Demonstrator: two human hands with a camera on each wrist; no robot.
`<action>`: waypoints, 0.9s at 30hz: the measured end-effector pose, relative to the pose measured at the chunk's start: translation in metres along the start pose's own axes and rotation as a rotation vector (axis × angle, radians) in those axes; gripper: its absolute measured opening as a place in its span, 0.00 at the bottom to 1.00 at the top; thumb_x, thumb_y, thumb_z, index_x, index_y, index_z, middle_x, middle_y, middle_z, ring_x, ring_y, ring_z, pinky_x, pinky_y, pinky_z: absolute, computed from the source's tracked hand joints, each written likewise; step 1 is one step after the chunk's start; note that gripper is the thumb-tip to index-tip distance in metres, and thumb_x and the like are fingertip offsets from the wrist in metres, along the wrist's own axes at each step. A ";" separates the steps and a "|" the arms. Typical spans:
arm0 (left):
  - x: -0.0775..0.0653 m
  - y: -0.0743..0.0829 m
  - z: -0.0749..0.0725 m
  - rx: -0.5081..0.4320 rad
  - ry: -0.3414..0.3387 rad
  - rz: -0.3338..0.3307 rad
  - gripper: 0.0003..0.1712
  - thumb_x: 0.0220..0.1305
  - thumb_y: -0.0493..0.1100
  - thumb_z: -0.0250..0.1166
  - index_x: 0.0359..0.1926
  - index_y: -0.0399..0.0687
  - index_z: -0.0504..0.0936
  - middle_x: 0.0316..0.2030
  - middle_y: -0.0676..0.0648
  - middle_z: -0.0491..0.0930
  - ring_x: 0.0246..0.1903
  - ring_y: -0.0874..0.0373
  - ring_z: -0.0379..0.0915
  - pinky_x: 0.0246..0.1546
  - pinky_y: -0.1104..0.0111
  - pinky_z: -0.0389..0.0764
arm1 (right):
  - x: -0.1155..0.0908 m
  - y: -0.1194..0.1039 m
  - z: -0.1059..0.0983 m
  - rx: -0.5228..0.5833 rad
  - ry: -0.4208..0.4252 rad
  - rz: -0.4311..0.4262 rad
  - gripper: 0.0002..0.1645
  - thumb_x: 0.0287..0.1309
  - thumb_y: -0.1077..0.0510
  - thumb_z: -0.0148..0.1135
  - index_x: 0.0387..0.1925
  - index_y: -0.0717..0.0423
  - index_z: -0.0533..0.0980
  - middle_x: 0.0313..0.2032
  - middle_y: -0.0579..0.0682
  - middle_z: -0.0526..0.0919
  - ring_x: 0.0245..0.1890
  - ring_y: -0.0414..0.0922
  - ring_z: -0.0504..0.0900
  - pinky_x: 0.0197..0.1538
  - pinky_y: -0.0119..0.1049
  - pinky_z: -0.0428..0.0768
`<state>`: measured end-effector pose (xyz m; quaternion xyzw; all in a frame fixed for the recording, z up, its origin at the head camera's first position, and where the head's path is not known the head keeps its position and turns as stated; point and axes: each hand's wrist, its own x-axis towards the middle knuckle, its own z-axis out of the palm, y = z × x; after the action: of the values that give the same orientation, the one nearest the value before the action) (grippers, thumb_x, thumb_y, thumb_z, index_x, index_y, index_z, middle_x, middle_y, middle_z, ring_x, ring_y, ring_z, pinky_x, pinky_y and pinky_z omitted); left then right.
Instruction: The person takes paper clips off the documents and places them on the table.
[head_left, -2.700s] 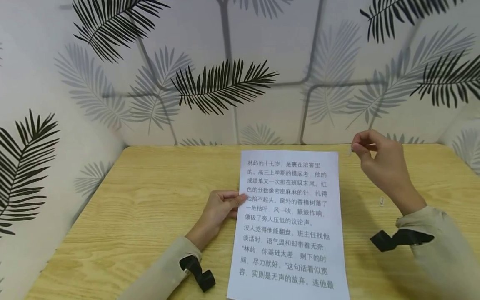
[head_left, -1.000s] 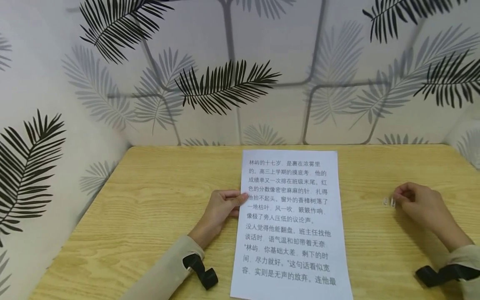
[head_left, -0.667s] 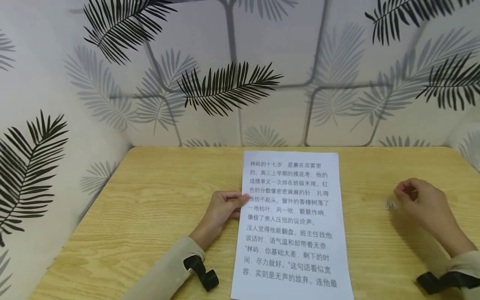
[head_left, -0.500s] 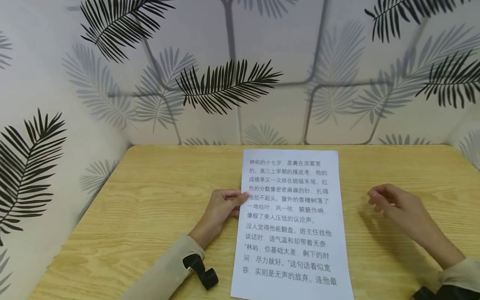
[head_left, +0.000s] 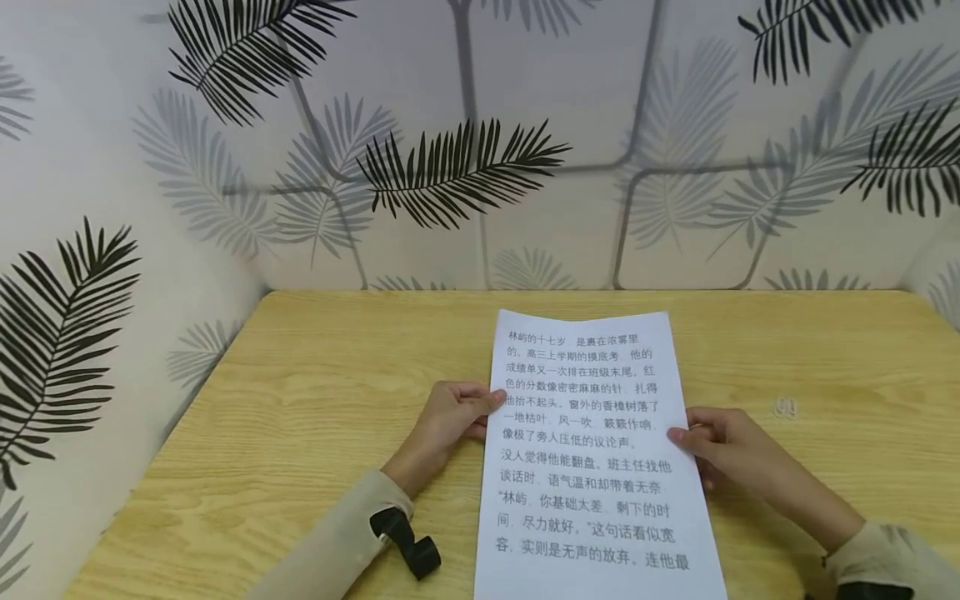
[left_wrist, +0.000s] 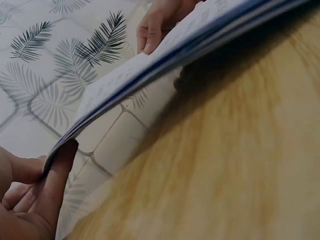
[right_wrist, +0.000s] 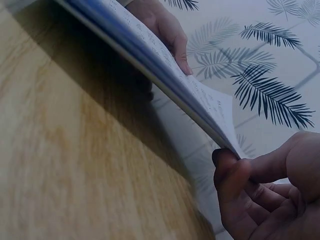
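A stack of printed paper sheets (head_left: 585, 467), covered in Chinese text, is held between both hands in the head view. My left hand (head_left: 447, 425) pinches its left edge, thumb on top and fingers beneath. On the opposite edge my right hand (head_left: 738, 450) pinches the stack the same way. Both wrist views show the stack (left_wrist: 130, 75) raised off the table and bowed, with several layers at its edge. Two small pale clips, perhaps paper clips (head_left: 785, 407), lie on the table to the right, beyond the right hand.
The wooden table (head_left: 337, 358) runs back to a wall (head_left: 420, 83) patterned with leaves. Black straps hang at both cuffs; the left strap (head_left: 408, 542) dangles near the stack's lower left side.
My right hand has let go of a small clip beside the other one and moved left to grip the stack's right edge. The stack is now lifted and bowed. The left hand keeps its hold.
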<state>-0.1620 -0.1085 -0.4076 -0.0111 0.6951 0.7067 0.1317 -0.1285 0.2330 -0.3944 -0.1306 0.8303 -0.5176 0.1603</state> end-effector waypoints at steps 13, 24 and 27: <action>-0.004 0.004 -0.005 0.224 0.014 -0.068 0.14 0.66 0.40 0.64 0.38 0.28 0.83 0.24 0.40 0.83 0.20 0.55 0.81 0.25 0.65 0.86 | -0.002 0.001 0.012 -0.057 0.043 0.053 0.18 0.65 0.53 0.61 0.40 0.66 0.70 0.13 0.54 0.76 0.09 0.44 0.72 0.11 0.35 0.74; -0.004 0.010 -0.009 0.391 -0.091 -0.077 0.12 0.69 0.39 0.60 0.36 0.30 0.83 0.20 0.40 0.80 0.16 0.55 0.80 0.22 0.63 0.85 | -0.006 0.001 0.011 -0.098 0.062 0.071 0.22 0.64 0.57 0.61 0.52 0.69 0.69 0.17 0.52 0.76 0.11 0.44 0.73 0.12 0.34 0.74; -0.005 0.012 -0.007 0.427 -0.113 -0.075 0.12 0.69 0.38 0.59 0.35 0.31 0.82 0.20 0.40 0.79 0.16 0.56 0.79 0.22 0.63 0.85 | -0.007 0.002 0.011 -0.101 0.064 0.051 0.24 0.65 0.58 0.60 0.55 0.70 0.67 0.17 0.52 0.76 0.11 0.44 0.73 0.12 0.34 0.74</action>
<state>-0.1609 -0.1164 -0.3951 0.0306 0.8197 0.5375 0.1959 -0.1178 0.2279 -0.3998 -0.1006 0.8632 -0.4745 0.1400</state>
